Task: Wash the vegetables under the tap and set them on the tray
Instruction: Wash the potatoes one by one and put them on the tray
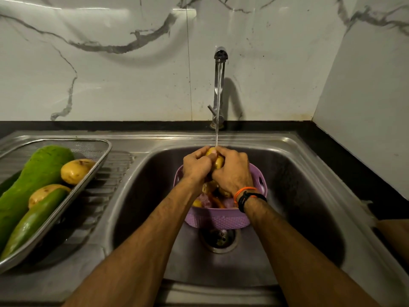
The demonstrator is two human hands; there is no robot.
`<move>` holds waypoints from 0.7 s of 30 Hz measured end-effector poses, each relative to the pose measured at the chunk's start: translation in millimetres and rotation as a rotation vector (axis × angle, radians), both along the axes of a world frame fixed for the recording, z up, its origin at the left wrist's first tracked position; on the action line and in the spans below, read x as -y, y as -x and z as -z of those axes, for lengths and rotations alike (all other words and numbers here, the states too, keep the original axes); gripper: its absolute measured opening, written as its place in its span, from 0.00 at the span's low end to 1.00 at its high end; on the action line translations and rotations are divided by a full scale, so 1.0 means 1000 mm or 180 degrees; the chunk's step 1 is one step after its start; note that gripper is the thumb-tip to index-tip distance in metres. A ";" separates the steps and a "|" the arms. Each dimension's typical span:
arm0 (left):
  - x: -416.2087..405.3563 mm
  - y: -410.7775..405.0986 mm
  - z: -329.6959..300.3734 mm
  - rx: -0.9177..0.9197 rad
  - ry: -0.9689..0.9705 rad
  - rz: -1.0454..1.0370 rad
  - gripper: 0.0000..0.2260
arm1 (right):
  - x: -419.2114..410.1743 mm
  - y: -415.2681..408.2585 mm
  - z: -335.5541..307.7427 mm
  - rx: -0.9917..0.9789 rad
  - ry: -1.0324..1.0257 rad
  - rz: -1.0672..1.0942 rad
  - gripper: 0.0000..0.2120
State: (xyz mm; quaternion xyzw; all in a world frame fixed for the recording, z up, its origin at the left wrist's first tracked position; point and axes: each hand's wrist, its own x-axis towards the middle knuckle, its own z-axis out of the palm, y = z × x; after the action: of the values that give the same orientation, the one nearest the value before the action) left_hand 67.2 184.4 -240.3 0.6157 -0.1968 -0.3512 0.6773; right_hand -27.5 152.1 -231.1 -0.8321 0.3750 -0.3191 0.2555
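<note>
Yellow oval potato (218,161) is held by both hands under the thin water stream (218,120) of the steel tap (219,85). Left hand (195,166) and right hand (232,171) curl their fingers around it, above the lilac plastic basket (218,218) in the steel sink (298,196). Metal mesh tray (97,171) at the left carries two potatoes and green gourds.

Dim warm light, wide-angle edge distortion

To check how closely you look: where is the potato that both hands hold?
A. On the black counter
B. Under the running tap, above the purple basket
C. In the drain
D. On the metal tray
B: the left hand and right hand grip the potato under the tap stream, above the purple basket.
</note>
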 end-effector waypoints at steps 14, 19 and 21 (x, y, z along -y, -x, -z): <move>-0.004 -0.002 -0.003 -0.0772 0.0148 0.0031 0.05 | -0.008 -0.014 0.001 -0.0200 -0.0037 -0.0048 0.28; -0.003 -0.003 -0.001 -0.0606 0.0154 0.0078 0.09 | -0.004 -0.015 0.001 -0.0254 -0.0053 -0.0138 0.27; -0.001 -0.003 -0.003 -0.0688 0.0185 -0.0098 0.10 | -0.006 -0.011 -0.001 -0.0119 0.0082 -0.0021 0.19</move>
State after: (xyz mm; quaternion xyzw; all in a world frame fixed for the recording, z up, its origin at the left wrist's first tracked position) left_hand 70.5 185.8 -237.7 0.5574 -0.1232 -0.3993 0.7175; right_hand -16.6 158.2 -229.8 -0.8423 0.3728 -0.3074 0.2388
